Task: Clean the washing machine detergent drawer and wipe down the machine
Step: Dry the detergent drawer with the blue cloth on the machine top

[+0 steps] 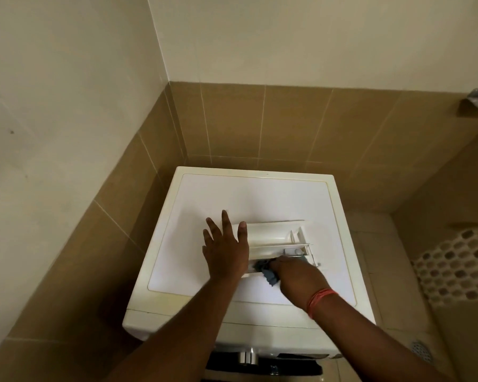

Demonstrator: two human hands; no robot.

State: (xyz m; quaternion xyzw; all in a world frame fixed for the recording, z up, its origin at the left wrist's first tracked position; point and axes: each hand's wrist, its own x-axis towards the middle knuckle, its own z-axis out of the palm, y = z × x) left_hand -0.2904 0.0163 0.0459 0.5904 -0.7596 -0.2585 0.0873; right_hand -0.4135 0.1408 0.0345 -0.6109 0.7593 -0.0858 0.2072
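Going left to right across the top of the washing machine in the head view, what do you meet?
Left hand pressing flat on the drawer's left end → blue cloth → right hand gripping the cloth → right end of the detergent drawer, lying on the washing machine.

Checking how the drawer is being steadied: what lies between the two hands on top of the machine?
In the head view, the near end of the detergent drawer and a bunched blue cloth lie between the left hand and right hand.

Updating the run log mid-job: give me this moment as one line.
step: wiping drawer | drawer on machine top | left hand flat, steadying | right hand holding blue cloth
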